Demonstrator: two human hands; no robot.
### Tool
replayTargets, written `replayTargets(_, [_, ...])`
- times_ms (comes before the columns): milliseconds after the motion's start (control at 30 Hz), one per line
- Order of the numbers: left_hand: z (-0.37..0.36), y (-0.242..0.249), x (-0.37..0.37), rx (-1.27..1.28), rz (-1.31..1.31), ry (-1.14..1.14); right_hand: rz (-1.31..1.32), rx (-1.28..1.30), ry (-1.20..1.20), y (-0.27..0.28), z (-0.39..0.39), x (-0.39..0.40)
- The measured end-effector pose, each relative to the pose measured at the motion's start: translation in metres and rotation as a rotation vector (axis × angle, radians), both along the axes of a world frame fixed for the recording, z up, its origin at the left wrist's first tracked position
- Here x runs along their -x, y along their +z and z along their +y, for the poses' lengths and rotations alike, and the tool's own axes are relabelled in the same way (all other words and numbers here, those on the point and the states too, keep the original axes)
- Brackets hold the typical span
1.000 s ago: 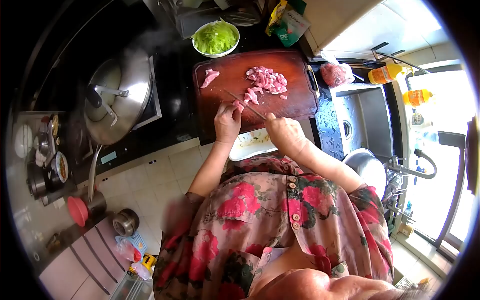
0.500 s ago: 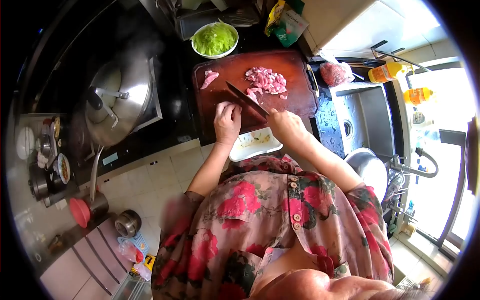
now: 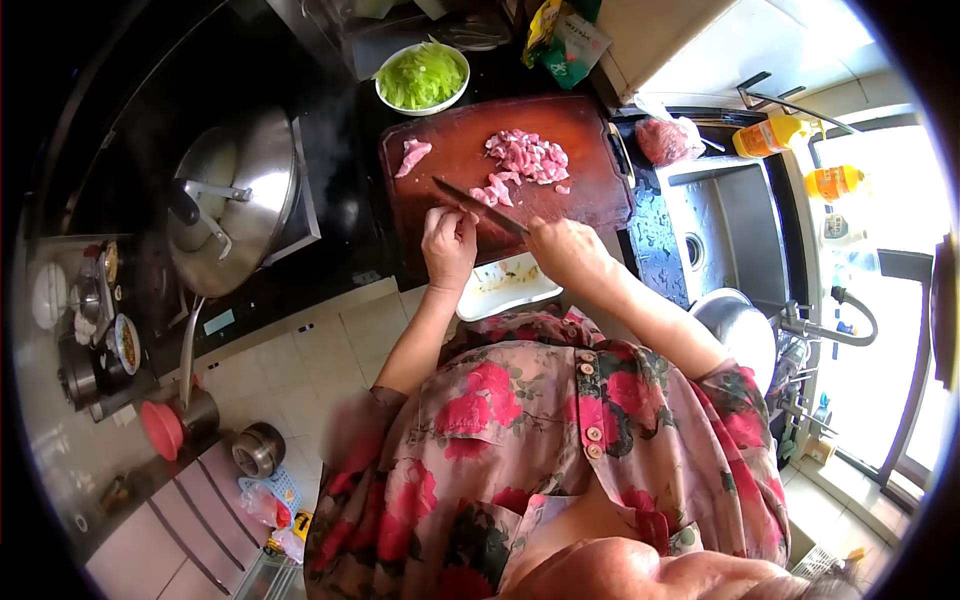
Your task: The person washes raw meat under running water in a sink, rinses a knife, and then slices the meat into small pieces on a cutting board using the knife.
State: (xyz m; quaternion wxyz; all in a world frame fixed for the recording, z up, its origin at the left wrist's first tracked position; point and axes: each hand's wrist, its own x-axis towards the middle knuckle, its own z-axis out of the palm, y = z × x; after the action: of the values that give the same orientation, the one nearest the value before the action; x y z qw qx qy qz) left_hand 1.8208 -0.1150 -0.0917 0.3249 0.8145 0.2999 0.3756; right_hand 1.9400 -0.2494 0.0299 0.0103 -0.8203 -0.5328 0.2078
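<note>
My right hand (image 3: pixel 568 250) grips the handle of a kitchen knife (image 3: pixel 478 204), its blade slanting across the reddish-brown cutting board (image 3: pixel 590 135) toward the upper left. Close to the blade, my left hand (image 3: pixel 450 245) rests on the board's near edge with fingers curled together; whatever lies under them is hidden. Beyond the knife is a pile of chopped raw meat (image 3: pixel 528 157), and several cut pieces (image 3: pixel 495 189) lie right beside the blade. A separate strip of meat (image 3: pixel 412 157) sits at the board's left. Below the board is a white tray (image 3: pixel 508 306) with residue in it.
A bowl of shredded green vegetable (image 3: pixel 424 80) stands behind the board. To the left, a lidded pan (image 3: pixel 235 200) is on the stove, its handle jutting toward me. On the right are bagged meat (image 3: pixel 668 140), the sink (image 3: pixel 735 225) and a metal basin (image 3: pixel 738 335).
The knife and my right hand have shifted left, and the blade lies at a flatter slant. More cut meat shows beside the pile. My left hand has stayed nearly in place.
</note>
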Motion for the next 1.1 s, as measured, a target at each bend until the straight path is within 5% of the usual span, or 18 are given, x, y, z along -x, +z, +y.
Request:
replayTargets(300, [0.003,0.002,0.003,-0.133,0.033,-0.032,-0.118,-0.048,0.147,-0.025,0.032,-0.005])
replayTargets(433, [-0.003,0.002,0.006,0.078,-0.029,-0.017,-0.091,-0.058,0.089,-0.004,-0.003,0.001])
replayTargets(600, [-0.005,-0.005,0.007,-0.079,0.034,0.006,-0.074,-0.155,0.057,-0.045,0.014,0.012])
replayTargets(867, [-0.005,-0.002,0.008,-0.016,-0.036,0.052,0.008,-0.072,0.008,-0.003,0.003,-0.001])
replayTargets(1100, [0.000,-0.003,0.006,-0.157,0.031,-0.017,0.059,-0.191,0.003,-0.048,0.028,-0.005])
